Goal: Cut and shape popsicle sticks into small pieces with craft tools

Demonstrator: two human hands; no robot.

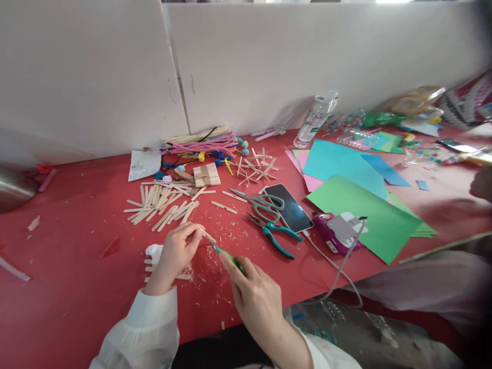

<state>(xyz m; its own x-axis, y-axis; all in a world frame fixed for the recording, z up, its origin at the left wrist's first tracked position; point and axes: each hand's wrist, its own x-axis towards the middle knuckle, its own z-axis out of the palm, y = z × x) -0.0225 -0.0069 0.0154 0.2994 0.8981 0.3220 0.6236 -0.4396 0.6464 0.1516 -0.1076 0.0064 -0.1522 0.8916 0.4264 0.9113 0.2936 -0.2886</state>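
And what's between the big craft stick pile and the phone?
The head view shows two loose sticks, the scissors, part of the teal pliers and wood shavings.

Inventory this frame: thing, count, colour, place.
Craft knife: 1, green, lower centre
Held craft stick: 1, pale, lower centre
Loose craft sticks: many, pale, left of centre
Banded stick bundle: 1, pale, centre
Thin sticks: many, pale, centre
Scissors: 1, grey-green, centre
Pliers: 1, teal, centre
Phone: 1, black screen, centre
Power adapter: 1, purple, right
Cable: 1, white, right
Paper sheets: several, green/blue/pink, right
Bottle: 1, clear, back
Pipe cleaners: many, pink/cream, back
Pom-poms: several, mixed, back
Paper slip: 1, white, back left
Packets: several, mixed, far right
Metal cylinder: 1, silver, left edge
Table: 1, red, beneath
Left grip: 1, bare, on stick
Right grip: 1, bare, on knife
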